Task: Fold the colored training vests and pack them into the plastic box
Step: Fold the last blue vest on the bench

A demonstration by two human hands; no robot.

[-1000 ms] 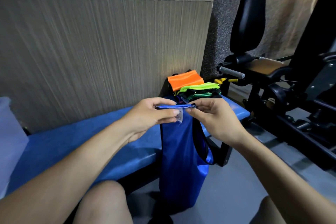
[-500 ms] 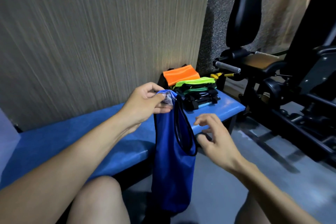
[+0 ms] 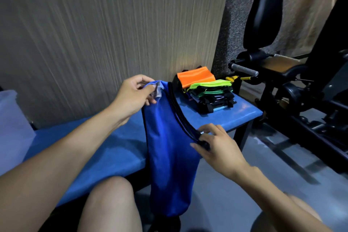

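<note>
A blue vest (image 3: 169, 149) with black trim hangs folded lengthwise in front of the blue bench (image 3: 113, 145). My left hand (image 3: 133, 96) pinches its top end, where a small white label shows. My right hand (image 3: 214, 143) pinches the black-trimmed edge lower down on the right side. At the bench's far end lies a pile of vests: an orange vest (image 3: 195, 77) on top at the back, a neon green vest (image 3: 209, 85) and dark ones under it. A translucent plastic box (image 3: 13, 124) shows at the left edge.
A wood-grain wall panel (image 3: 113, 34) stands right behind the bench. Black gym machines (image 3: 293, 84) with a padded seat fill the right side. My bare knees show at the bottom, over a grey floor (image 3: 263, 175).
My right hand let go of the vest's top and moved down to take the black-trimmed edge. My left hand kept the top end and the vest now hangs long.
</note>
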